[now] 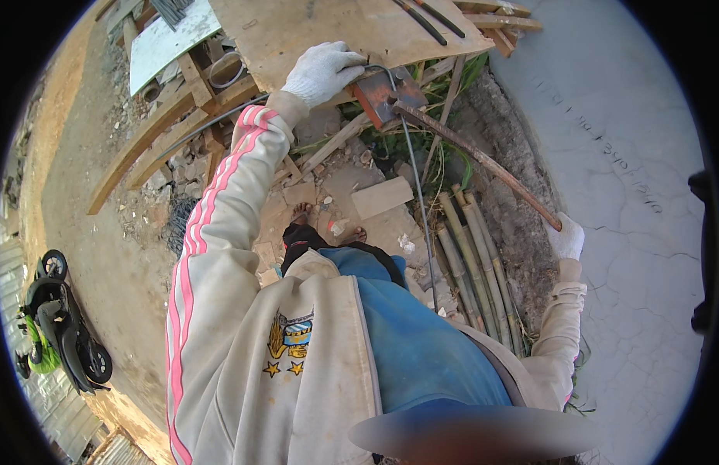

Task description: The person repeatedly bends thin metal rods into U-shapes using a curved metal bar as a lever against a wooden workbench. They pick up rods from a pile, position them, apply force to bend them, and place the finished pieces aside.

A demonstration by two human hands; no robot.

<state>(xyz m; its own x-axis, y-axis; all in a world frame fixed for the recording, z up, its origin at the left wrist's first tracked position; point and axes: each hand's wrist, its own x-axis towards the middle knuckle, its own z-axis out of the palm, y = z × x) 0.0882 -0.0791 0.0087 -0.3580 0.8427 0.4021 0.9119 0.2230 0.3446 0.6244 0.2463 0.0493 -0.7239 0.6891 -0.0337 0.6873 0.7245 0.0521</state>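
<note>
My left hand (321, 74), in a white knit glove, is closed over a thin grey steel rod (419, 186) at the edge of a plywood tabletop (321, 27). The rod comes in from the left under that hand. Just past my fingers it bends sharply and runs down beside my legs. At the bend sits an orange-brown metal plate (373, 99) with short pins. A long rusty bar (483, 157) has its far end against the rod at this plate. Gripping the bar's near end is my gloved right hand (567, 236), out to the right.
Bamboo poles (483, 271) lean low at the right beside a grey cracked wall (623, 155). Two dark-handled tools (433, 22) lie on the tabletop. Curved timber pieces (154, 143) stick out at left. Rubble and a loose tile (381, 198) lie near my bare feet. A motorbike (65, 322) stands far left.
</note>
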